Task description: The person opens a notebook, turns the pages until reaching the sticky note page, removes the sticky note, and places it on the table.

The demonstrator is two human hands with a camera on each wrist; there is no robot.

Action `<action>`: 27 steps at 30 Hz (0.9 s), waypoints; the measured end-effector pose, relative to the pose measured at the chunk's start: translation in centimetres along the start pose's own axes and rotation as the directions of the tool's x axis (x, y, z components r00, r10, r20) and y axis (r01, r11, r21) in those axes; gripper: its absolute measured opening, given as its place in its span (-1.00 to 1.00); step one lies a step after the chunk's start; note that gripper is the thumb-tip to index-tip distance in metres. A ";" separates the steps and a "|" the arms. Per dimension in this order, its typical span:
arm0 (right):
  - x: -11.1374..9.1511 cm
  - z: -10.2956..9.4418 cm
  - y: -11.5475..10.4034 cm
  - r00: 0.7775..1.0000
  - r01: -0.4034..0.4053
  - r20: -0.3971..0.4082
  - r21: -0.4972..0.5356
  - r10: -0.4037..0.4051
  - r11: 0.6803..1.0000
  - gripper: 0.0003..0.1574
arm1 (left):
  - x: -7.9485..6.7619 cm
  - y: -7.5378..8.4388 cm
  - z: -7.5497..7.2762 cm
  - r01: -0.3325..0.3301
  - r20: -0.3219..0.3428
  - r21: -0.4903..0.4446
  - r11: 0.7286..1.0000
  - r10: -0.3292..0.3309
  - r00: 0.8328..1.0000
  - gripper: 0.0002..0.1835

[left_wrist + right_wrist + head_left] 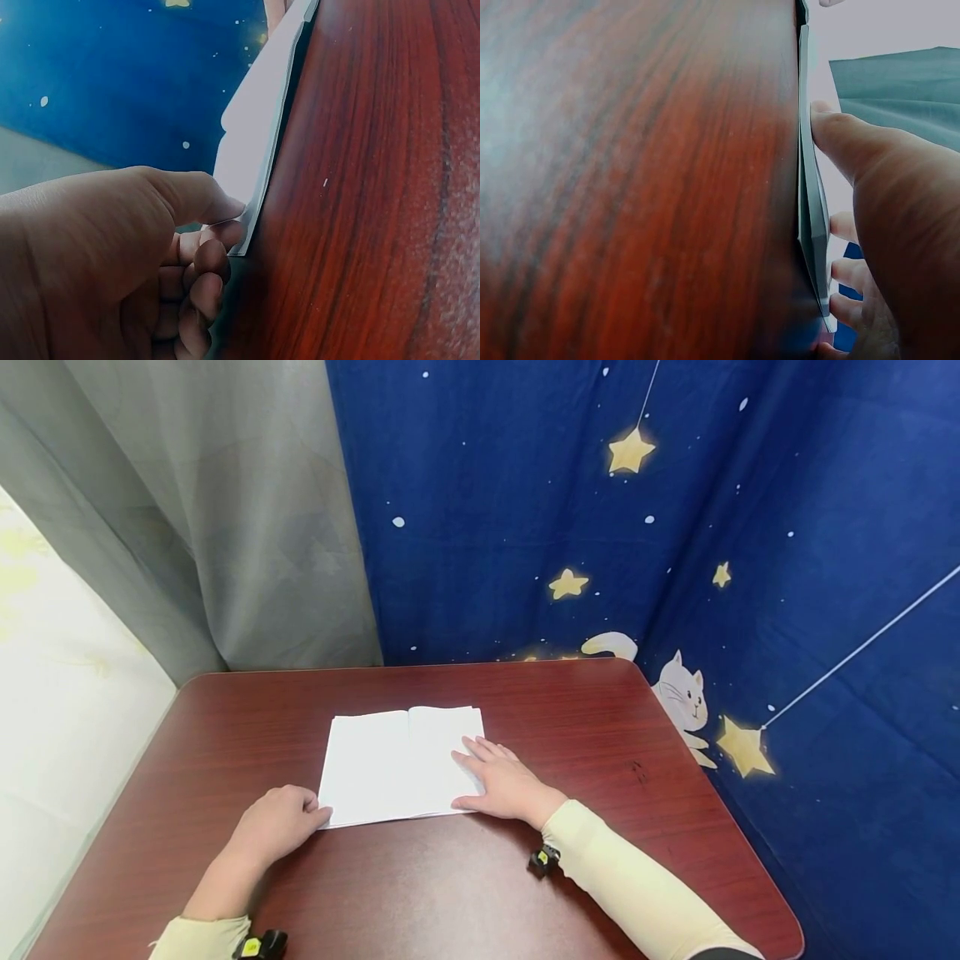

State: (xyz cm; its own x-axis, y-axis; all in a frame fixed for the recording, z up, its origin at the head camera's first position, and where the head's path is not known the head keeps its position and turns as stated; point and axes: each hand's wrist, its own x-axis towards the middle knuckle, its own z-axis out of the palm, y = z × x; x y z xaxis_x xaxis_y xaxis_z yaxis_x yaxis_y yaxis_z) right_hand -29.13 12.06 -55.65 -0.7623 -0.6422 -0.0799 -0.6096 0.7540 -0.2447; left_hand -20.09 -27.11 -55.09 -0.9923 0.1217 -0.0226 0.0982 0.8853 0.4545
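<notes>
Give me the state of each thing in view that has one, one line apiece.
Booklet: open, white pages facing up; any print cannot be made out.
Left hand: pinching the booklet's near left corner.
Right hand: fingers extended and spread, resting on the right page.
Table: dark marks near its right edge.
Grey curtain: hanging in folds.
Blue curtain: hanging behind the table.

White book (375, 768), red-brown wood-grained table (420, 885), blue star-patterned curtain (487, 510), grey drape (255, 510), pale-yellow sleeves (622, 877)
</notes>
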 end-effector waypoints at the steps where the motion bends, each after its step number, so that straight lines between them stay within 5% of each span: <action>1: 0.0 0.0 0.0 1.000 0.000 -0.001 0.003 0.000 1.000 0.14 | 0.0 0.0 0.0 0.004 0.001 0.001 1.000 -0.004 1.000 -0.46; 20: 0.1 0.1 0.1 1.000 0.008 -0.009 0.004 -0.008 1.000 0.14 | 0.2 0.2 -0.2 0.039 0.020 0.048 0.998 -0.040 0.999 -0.53; 27: 0.0 0.0 0.0 1.000 0.009 -0.003 0.000 -0.009 1.000 0.15 | 1.5 1.8 -0.2 -0.038 -0.058 0.034 0.999 0.040 0.997 -0.62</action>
State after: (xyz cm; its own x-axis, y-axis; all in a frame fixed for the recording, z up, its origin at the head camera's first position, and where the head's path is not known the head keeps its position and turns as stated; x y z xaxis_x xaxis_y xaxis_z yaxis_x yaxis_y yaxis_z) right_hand -29.19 12.06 -55.67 -0.7578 -0.6482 -0.0744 -0.6161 0.7485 -0.2455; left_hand -21.40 -25.42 -54.14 -0.9903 0.1306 0.0476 0.1384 0.8946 0.4248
